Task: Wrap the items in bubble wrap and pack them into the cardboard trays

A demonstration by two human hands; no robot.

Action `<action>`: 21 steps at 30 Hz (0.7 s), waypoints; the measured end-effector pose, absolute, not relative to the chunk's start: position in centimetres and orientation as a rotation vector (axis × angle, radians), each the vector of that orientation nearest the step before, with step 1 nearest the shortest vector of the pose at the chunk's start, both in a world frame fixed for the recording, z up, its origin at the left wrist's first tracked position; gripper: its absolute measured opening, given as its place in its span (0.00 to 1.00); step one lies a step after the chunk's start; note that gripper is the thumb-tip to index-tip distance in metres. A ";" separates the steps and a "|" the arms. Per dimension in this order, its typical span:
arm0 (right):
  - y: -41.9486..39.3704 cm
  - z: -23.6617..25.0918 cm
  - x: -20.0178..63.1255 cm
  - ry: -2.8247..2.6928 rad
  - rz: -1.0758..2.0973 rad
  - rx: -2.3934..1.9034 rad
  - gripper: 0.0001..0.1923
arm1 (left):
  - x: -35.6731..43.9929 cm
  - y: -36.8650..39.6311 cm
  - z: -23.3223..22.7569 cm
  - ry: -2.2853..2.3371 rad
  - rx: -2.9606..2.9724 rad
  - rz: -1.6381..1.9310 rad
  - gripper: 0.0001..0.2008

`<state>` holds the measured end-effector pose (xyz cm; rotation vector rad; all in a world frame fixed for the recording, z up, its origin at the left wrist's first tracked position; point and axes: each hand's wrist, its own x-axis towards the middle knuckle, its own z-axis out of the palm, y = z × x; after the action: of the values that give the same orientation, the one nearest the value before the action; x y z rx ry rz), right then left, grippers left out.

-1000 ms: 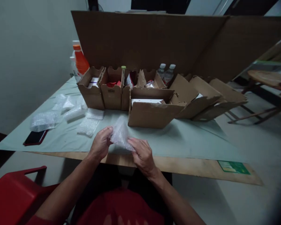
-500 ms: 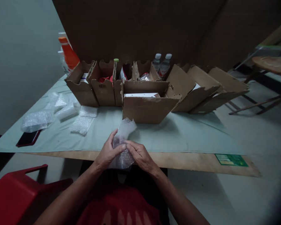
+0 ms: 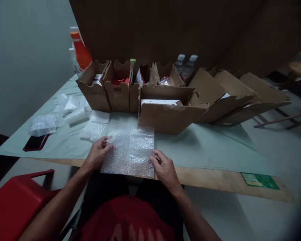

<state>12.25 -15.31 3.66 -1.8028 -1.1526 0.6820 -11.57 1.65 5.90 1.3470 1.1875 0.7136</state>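
Observation:
A flat, clear sheet of bubble wrap (image 3: pixel 130 150) is spread out at the table's front edge, its lower border reaching over the edge. My left hand (image 3: pixel 99 152) pinches its left side between thumb and fingers. On the opposite side, my right hand (image 3: pixel 163 165) grips the right border the same way. Just beyond the sheet stands a cardboard bin (image 3: pixel 170 118) with a white box (image 3: pixel 160 101) inside. More pieces of bubble wrap (image 3: pixel 94 129) lie to the left of my left hand.
Several cardboard bins (image 3: pixel 119 97) line the back, holding packets and boxes. Behind them stand an orange bottle (image 3: pixel 81 52) and two clear bottles (image 3: pixel 188 68). A phone (image 3: pixel 35 143) lies at left on the green cloth (image 3: pixel 215 147). A red stool (image 3: pixel 17 201) stands below.
The bubble wrap, bunched up between both hands before, is now opened flat. My hands have moved apart to its two sides. The view has shifted slightly.

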 end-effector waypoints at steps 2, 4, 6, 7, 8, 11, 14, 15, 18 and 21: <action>-15.8 3.9 12.7 -1.245 0.527 -1.965 0.21 | -12.6 2.3 5.4 1.289 1.596 0.744 0.33; -16.2 4.7 13.3 -1.300 0.316 -2.071 0.24 | -13.2 2.4 5.4 1.370 1.866 0.834 0.33; -15.9 5.7 13.3 -1.368 0.089 -2.073 0.24 | -13.0 2.1 5.7 1.313 2.138 0.906 0.30; -15.4 6.2 13.0 -1.437 0.009 -2.037 0.23 | -12.5 1.8 5.8 1.221 2.266 0.914 0.29; -14.7 6.4 12.4 -1.534 -0.036 -1.986 0.23 | -11.7 1.5 5.8 1.097 2.382 0.890 0.28; -11.2 5.9 10.2 -1.858 -0.022 -1.836 0.26 | -9.1 1.2 4.9 0.772 2.605 0.654 0.31; -8.4 3.7 9.2 -2.007 0.040 -1.852 0.28 | -7.8 2.1 3.4 0.772 2.668 0.364 0.31; -8.1 2.9 9.3 -2.008 0.045 -1.894 0.29 | -7.8 2.6 3.0 0.807 2.674 0.306 0.31; -8.7 1.3 10.8 -1.957 0.016 -2.000 0.30 | -8.8 3.3 2.4 0.840 2.687 0.249 0.30; -10.3 0.7 12.5 -1.925 -0.033 -2.031 0.29 | -10.1 3.2 2.9 0.840 2.701 0.302 0.28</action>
<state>12.46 -10.25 0.67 -2.0315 -1.9251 -0.0329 -10.07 3.23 2.90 2.7013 0.8401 0.3025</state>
